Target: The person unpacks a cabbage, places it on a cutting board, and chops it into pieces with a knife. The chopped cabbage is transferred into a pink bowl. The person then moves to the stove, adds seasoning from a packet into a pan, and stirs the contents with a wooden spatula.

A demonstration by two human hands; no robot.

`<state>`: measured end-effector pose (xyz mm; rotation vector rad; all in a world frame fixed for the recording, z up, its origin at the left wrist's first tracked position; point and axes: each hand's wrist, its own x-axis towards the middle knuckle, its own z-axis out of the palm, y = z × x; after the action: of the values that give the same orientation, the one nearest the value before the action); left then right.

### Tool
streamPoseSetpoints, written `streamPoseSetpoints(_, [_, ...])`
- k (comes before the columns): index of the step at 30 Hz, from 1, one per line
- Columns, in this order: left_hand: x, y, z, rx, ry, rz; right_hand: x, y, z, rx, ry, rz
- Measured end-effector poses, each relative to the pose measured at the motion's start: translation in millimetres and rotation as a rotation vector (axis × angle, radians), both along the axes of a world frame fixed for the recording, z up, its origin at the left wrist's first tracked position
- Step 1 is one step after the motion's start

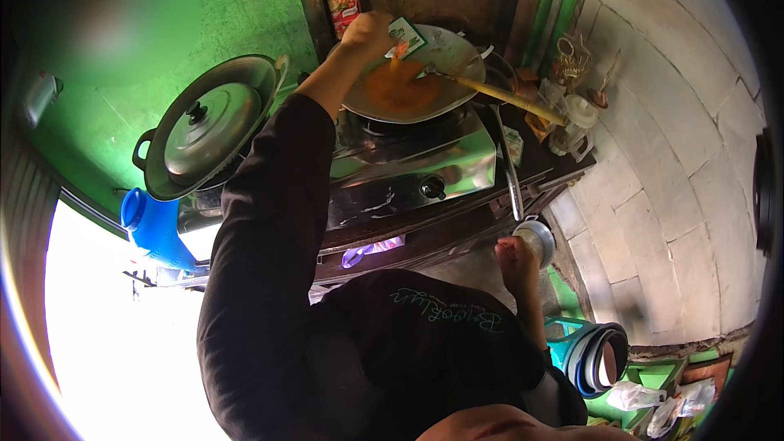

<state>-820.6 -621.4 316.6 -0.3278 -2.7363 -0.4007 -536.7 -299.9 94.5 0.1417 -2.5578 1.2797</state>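
Note:
My left hand (367, 37) is above the far left rim of a large metal wok (456, 92), with the fingers closed on a small orange-red item (400, 49). An orange stream runs down from there into the orange sauce (398, 89). Beside the fingers is a white-and-green packet (407, 38); I cannot tell whether they grip it. In the wok rests a spatula with a long wooden handle (508, 98). My right hand (516, 257) hangs low with its fingers curled, close to a metal pot (545, 242) with pale contents. Whether it holds anything is unclear.
The wok stands on a metal gas stove (410, 165). To its left is a big pan (150, 165) with a domed lid (211, 135). A metal utensil (509, 165) juts past the stand's edge. Near the tiled wall are a lidded plastic jug (579, 119) and stacked buckets (582, 355).

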Motion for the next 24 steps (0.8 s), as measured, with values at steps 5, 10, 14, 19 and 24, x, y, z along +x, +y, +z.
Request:
streamPoseSetpoints(5, [1, -6, -9, -0.021, 0.074, -0.003, -3, -14, 7, -0.1, -0.04, 0.029])
streamPoseSetpoints(10, [15, -2, -10, 0.07, 0.143, -0.001, -7, 0, 5, -0.056, -0.038, 0.072])
streamPoseSetpoints(14, [2, 0, -16, 0.099, 0.087, 0.109, -20, 28, 17, -0.039, -0.016, 0.12])
streamPoseSetpoints(19, [10, 4, -15, 0.157, 0.138, 0.187, -46, 79, 22, -0.031, 0.025, 0.179])
streamPoseSetpoints(24, [18, 10, -25, 0.18, 0.217, 0.3, -66, 121, 24, -0.096, -0.016, 0.274])
